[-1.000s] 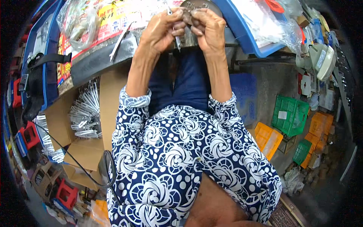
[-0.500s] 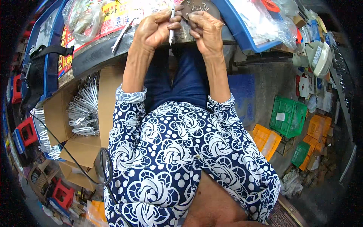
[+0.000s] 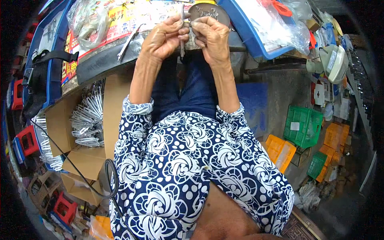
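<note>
We see a thin metal strip (image 3: pixel 182 30) standing upright at the table's front edge, pinched between both hands. Our left hand (image 3: pixel 165 38) curls closed around it; our right hand (image 3: pixel 212 37) grips its upper part with thumb and fingers pressed together. Just behind the right hand lies a round metal dish (image 3: pixel 210 11). Left of the hands a loose metal rod (image 3: pixel 129 40) rests on the printed sheet (image 3: pixel 120 22). A blue tray (image 3: pixel 250 38) crowds the right side; open room lies below the table edge, over the lap.
</note>
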{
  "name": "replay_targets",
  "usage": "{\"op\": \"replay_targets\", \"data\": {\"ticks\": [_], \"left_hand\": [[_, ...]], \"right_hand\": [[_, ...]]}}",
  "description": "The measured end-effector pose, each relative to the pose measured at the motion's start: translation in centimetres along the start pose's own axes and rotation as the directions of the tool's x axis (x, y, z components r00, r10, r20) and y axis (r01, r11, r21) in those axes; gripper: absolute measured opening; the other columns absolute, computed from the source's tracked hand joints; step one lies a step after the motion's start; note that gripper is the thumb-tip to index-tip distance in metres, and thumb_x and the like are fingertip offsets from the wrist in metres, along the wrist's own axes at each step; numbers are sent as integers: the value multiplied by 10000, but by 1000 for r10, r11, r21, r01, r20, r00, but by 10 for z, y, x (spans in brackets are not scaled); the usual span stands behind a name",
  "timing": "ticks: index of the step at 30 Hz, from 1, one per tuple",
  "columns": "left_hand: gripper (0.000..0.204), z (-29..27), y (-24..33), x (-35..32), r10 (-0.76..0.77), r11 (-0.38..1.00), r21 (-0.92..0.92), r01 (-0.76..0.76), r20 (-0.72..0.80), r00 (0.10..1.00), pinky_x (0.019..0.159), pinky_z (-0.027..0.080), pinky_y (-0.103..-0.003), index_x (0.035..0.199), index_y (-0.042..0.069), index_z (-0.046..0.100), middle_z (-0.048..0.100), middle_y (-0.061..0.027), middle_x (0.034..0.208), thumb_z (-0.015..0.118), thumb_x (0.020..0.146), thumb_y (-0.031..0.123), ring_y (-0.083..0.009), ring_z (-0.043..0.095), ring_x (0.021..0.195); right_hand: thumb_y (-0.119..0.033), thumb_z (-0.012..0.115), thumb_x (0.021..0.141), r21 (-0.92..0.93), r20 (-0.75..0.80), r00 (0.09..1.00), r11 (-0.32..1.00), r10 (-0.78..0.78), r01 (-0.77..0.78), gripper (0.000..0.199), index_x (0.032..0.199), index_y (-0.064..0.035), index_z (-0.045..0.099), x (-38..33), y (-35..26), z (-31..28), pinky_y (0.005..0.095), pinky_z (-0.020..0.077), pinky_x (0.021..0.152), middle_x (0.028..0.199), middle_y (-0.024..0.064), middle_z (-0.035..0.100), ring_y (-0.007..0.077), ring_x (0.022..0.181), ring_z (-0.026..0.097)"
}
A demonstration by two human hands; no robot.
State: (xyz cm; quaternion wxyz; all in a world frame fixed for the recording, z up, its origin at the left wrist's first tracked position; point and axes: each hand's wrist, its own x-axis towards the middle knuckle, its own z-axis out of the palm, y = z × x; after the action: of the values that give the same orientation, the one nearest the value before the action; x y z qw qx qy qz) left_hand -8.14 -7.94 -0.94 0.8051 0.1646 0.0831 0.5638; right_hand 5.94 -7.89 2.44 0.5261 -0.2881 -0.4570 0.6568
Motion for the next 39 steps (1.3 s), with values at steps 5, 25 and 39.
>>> {"op": "replay_targets", "data": {"ticks": [5, 25, 39], "left_hand": [[216, 7, -2, -1, 36, 988, 155, -23, -81, 996, 565, 418, -246, 1010, -71, 483, 518, -96, 777, 498, 807, 1, -148, 483, 657], [150, 32, -23, -12, 490, 630, 750, -200, -185, 852, 493, 397, -161, 911, -32, 566, 567, -45, 708, 536, 769, 7, -67, 505, 552], [283, 33, -18, -17, 298, 780, 608, -148, -151, 943, 430, 386, -150, 1060, -32, 494, 598, -106, 718, 545, 785, 4, -71, 497, 526]], "right_hand": [[-41, 552, 764, -56, 3, 1000, 998, 11, -11, 65, 789, 19, 553, 1, -1, 1, 138, 281, 389, 596, -14, 490, 12, 462, 384], [-61, 553, 778, -132, 22, 998, 990, 54, -50, 84, 779, 23, 551, 6, 0, -7, 139, 269, 391, 589, -19, 465, 14, 461, 366], [-93, 556, 795, -84, 136, 982, 989, 132, -121, 114, 793, 20, 542, 15, -10, -21, 143, 288, 411, 596, -3, 469, 30, 490, 396]]}}
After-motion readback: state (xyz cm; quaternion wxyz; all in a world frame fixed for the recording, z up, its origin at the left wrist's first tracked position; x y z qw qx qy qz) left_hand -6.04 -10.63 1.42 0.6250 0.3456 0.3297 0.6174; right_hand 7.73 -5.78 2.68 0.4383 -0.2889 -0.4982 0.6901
